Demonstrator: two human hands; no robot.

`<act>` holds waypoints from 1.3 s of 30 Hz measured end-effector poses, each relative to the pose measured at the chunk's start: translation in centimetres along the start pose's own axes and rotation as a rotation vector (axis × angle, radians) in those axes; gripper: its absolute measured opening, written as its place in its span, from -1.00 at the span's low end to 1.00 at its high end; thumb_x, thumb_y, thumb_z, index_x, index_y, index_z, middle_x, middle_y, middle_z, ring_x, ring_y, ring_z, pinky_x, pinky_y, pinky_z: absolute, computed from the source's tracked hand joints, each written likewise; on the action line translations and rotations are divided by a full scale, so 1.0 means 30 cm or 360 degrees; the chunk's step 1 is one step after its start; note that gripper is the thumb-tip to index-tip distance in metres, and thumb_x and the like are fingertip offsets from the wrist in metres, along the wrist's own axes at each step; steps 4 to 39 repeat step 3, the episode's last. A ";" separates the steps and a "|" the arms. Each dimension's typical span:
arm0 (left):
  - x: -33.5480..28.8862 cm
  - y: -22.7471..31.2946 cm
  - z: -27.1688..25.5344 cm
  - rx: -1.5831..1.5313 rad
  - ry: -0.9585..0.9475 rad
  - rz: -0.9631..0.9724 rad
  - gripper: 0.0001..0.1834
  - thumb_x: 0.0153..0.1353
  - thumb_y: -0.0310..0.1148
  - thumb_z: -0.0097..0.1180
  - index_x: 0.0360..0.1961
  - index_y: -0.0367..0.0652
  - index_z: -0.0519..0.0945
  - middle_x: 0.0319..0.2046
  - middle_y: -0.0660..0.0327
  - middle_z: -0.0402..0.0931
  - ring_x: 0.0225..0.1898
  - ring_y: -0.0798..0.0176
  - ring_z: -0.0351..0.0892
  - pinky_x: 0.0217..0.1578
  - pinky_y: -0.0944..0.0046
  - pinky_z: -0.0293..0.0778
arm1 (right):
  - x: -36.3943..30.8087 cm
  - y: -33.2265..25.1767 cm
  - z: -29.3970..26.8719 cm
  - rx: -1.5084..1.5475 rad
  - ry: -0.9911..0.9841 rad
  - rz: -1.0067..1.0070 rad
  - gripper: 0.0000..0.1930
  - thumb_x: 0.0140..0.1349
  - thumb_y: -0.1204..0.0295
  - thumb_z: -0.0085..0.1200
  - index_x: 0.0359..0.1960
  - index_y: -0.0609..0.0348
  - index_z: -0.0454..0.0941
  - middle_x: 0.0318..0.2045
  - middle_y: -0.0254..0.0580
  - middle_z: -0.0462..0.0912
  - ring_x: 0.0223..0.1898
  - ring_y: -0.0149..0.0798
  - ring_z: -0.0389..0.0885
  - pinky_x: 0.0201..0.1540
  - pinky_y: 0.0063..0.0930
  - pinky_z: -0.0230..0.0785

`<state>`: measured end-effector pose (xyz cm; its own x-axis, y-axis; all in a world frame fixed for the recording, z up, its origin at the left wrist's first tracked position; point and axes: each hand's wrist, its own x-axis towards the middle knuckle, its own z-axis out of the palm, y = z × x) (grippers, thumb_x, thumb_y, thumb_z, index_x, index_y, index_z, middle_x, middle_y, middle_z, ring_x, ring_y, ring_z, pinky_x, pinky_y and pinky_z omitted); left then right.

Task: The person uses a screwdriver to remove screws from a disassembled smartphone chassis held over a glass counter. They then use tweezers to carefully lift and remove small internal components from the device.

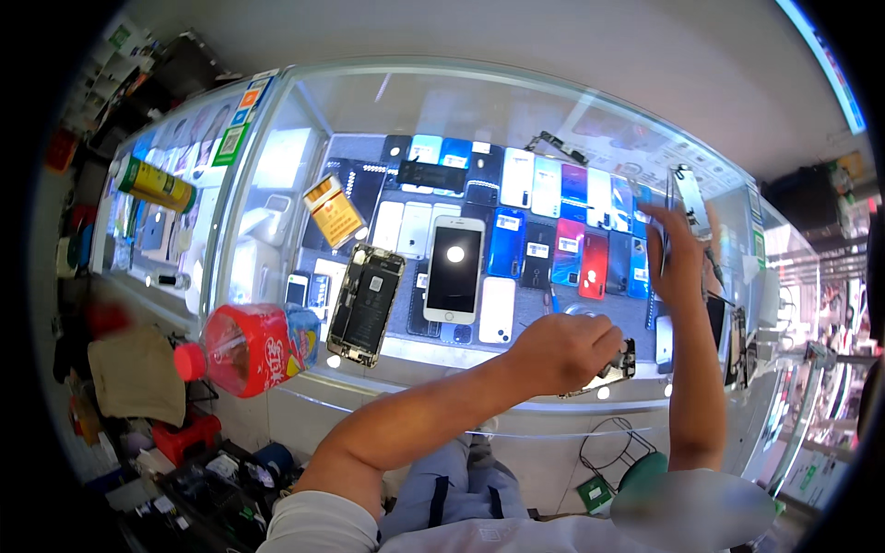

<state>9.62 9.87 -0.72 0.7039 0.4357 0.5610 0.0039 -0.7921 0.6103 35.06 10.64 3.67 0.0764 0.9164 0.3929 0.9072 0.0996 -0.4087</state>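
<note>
My left hand (560, 354) is closed, its fingers curled down beside a small opened phone part (623, 361) at the front of the glass counter. What the fingers hold is hidden beneath them. Farther right, my right hand (679, 258) reaches over the glass with fingers apart, near a silvery phone part (690, 201); nothing shows clearly in its grasp. To the left, a white phone with a dark screen (454, 270) lies face up. Beside it is an opened phone (367, 304) with its black battery showing.
A red-labelled drink bottle (249, 350) lies at the front left, with a yellow open pack (334, 212) behind it. A green-yellow can (155, 184) is far left. Loose circuit parts (559, 147) rest at the back. Many phones (507, 241) show through the glass.
</note>
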 end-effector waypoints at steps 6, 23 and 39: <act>0.013 0.008 -0.011 -0.0015 0.0149 -0.0034 -0.64 0.27 -0.40 0.43 0.09 -0.12 0.72 -0.29 0.16 0.64 -0.39 0.03 0.73 -0.43 0.09 0.63 | -0.160 -0.039 -0.119 -0.0158 -0.0131 0.0061 -0.69 0.43 0.60 0.20 0.16 0.08 0.75 0.04 0.16 0.81 0.10 0.17 0.81 0.22 -0.03 0.57; 0.013 0.008 -0.011 -0.0015 0.0149 -0.0034 -0.64 0.27 -0.40 0.43 0.09 -0.12 0.72 -0.29 0.16 0.64 -0.39 0.03 0.73 -0.43 0.09 0.63 | -0.160 -0.039 -0.119 -0.0158 -0.0131 0.0061 -0.69 0.43 0.60 0.20 0.16 0.08 0.75 0.04 0.16 0.81 0.10 0.17 0.81 0.22 -0.03 0.57; 0.013 0.008 -0.011 -0.0015 0.0149 -0.0034 -0.64 0.27 -0.40 0.43 0.09 -0.12 0.72 -0.29 0.16 0.64 -0.39 0.03 0.73 -0.43 0.09 0.63 | -0.160 -0.039 -0.119 -0.0158 -0.0131 0.0061 -0.69 0.43 0.60 0.20 0.16 0.08 0.75 0.04 0.16 0.81 0.10 0.17 0.81 0.22 -0.03 0.57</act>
